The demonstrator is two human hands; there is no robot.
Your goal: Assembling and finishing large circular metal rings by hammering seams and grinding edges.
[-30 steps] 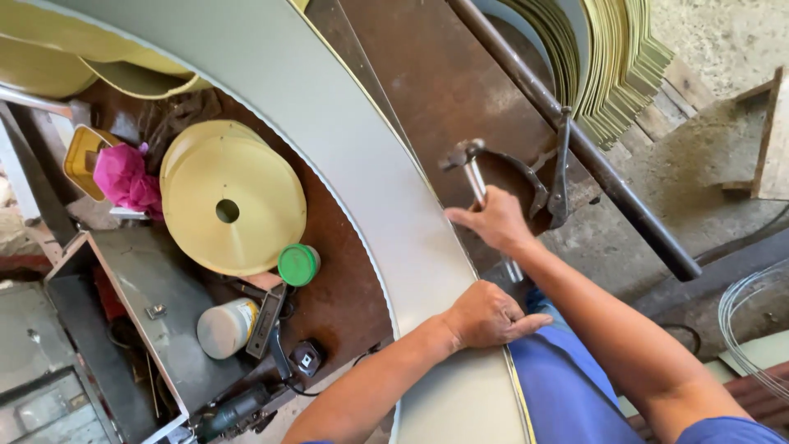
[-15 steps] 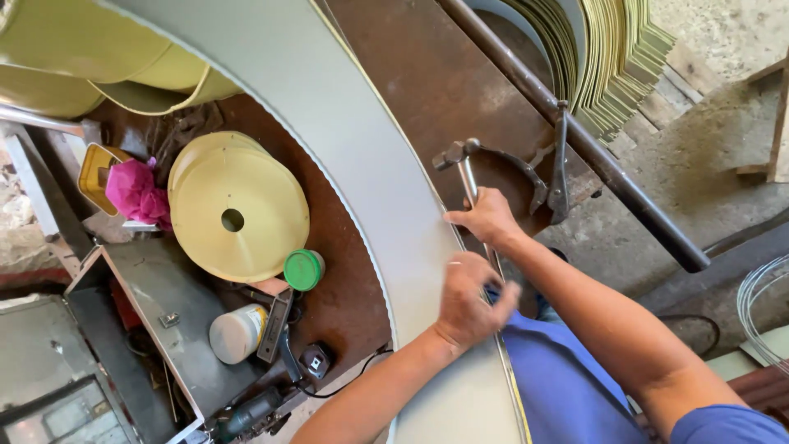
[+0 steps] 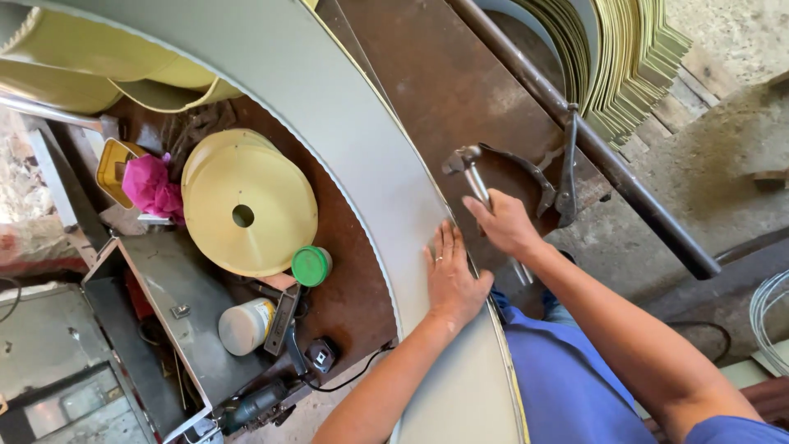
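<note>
Since half a second ago, our left hand (image 3: 450,278) has uncurled and now lies flat, fingers spread, on the curved grey metal sheet (image 3: 345,140). Just beside it, our right hand (image 3: 503,222) grips the hammer (image 3: 470,174) handle above the rusty workbench (image 3: 444,82).

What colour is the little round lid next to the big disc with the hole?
Green. The lid shows clearly in the head view, beside the pale yellow disc.

A metal workshop: rusty steel bench (image 3: 427,90), stacked cut sheets (image 3: 625,57) at its far edge, a power drill (image 3: 255,404) lying below.
</note>
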